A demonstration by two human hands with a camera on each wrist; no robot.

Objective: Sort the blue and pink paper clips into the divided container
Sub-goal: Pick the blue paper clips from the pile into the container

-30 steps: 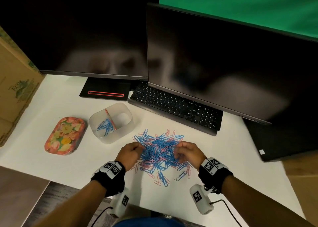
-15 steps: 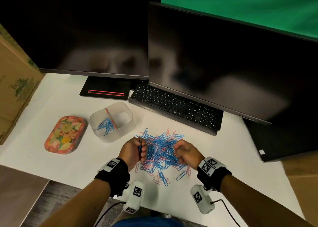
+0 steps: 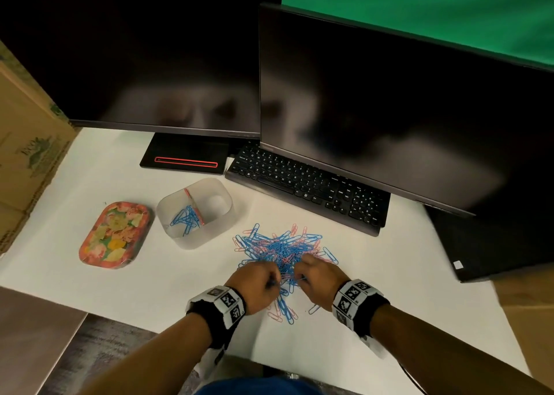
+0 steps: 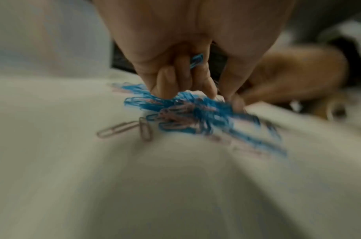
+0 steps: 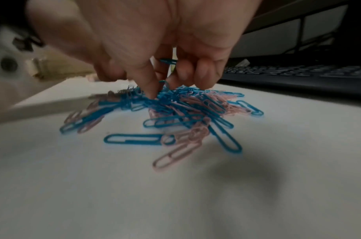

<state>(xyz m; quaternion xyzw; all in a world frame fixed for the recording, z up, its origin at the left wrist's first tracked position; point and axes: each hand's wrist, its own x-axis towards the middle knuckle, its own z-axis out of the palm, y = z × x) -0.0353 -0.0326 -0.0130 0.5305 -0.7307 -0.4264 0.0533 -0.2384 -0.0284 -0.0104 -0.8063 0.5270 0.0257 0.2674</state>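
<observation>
Both our hands are down in the mixed pile of paper clips (image 3: 281,251) on the white surface (image 3: 126,277), near its front edge. Left hand (image 3: 254,280) has its fingers curled, with a blue clip (image 4: 196,60) tucked between them while the fingertips (image 4: 165,87) dig into the heap. Right hand (image 3: 317,274) is likewise curled, with another blue clip (image 5: 168,61) trapped up against the palm and the thumb and forefinger working at the pile below.

The divided container (image 3: 196,212) sits well apart, up and left of the pile. Its left compartment holds a small bunch of blue clips; the right one looks empty as far as we can tell. So we read this as early in the job, with no pink sorted yet.

Risks from here:
- Clips are interlocked. Lifting one blue may drag a pink with it, and it lands in the blue side unnoticed.
- Stashed clips are held loosely while the fingertips keep picking; one more grab could let them slip back into the heap.
- Both hands are raking the same spot, which scatters clips toward the near edge, where a few strays (image 3: 284,313) already lie. A sweep could push them off.
- The divider is low and thin; a careless toss could bounce clips across it.
- The left wrist view is blurred, so colour checks there are unreliable.
</observation>
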